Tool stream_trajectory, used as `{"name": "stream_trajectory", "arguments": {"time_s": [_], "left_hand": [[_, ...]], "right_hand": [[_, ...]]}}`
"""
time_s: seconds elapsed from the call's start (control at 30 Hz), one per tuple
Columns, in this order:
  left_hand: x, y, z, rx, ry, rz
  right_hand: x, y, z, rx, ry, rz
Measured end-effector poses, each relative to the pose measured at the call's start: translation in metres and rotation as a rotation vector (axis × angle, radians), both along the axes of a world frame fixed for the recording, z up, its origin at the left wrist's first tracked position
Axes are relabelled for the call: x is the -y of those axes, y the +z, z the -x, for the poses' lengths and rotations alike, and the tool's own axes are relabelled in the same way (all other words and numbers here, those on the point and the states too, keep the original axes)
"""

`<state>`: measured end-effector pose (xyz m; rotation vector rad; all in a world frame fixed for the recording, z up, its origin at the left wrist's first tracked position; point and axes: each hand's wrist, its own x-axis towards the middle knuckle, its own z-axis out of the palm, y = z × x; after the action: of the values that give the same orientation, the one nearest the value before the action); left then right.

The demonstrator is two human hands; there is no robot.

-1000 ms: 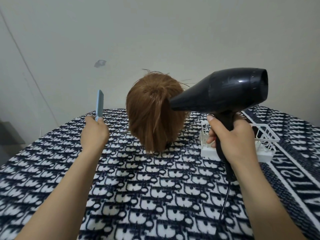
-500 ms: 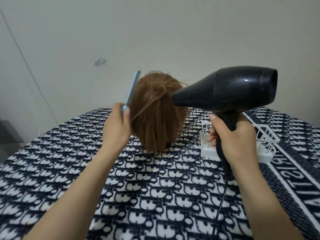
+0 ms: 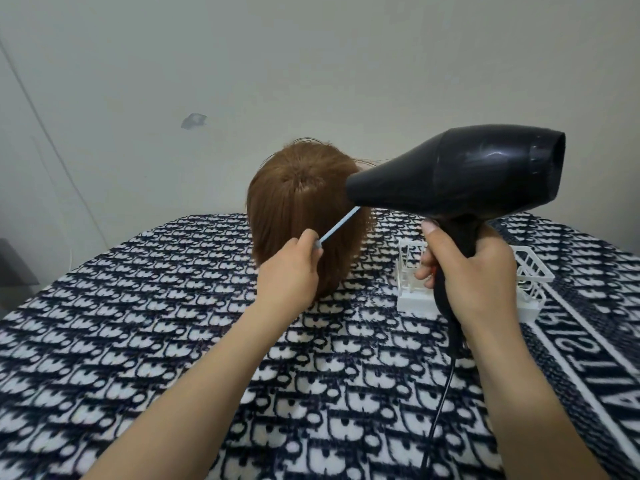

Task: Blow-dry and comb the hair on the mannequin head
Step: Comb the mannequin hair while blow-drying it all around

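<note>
Looked down on a surface (image 3: 166, 341) draped in navy-and-white patterned cloth, backed by a plain pale wall (image 3: 346, 64) with a grey mark (image 3: 194, 120) up and left of the mannequin head (image 3: 298, 202). Found that head upright on the cloth, with straight brown hair. Saw a white basket (image 3: 530, 271) just right of it, partly blocked by the right hand (image 3: 474, 271), curled round the handle of a black hair dryer (image 3: 467, 174) with the nozzle close to the head's right side. Traced a cord (image 3: 440, 410) down from the handle. Caught the left hand (image 3: 289, 271) in front of the head, pinching a thin blue comb (image 3: 337, 227) slanted against the hair, far end hidden behind the nozzle
</note>
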<state>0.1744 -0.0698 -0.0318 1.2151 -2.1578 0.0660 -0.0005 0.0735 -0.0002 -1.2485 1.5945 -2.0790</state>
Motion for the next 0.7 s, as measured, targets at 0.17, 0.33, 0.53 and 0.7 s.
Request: {"name": "stream_trajectory", "arguments": {"time_s": [0.17,0.33,0.53,0.7], "left_hand": [[0.0,-0.018,0.003,0.105,0.006,-0.017],[-0.003,-0.034,-0.001,0.173,-0.035,-0.012],[-0.004,-0.044,-0.003,0.319,-0.053,-0.011],[-0.01,-0.056,-0.005,0.467,-0.102,-0.041]], "right_hand": [[0.001,-0.001,0.006,-0.035,0.004,-0.08],[0.002,-0.002,0.012,-0.164,-0.072,-0.158],[0.002,-0.003,0.015,-0.16,-0.084,-0.218],[0.0,-0.002,0.017,-0.195,-0.12,-0.254]]}}
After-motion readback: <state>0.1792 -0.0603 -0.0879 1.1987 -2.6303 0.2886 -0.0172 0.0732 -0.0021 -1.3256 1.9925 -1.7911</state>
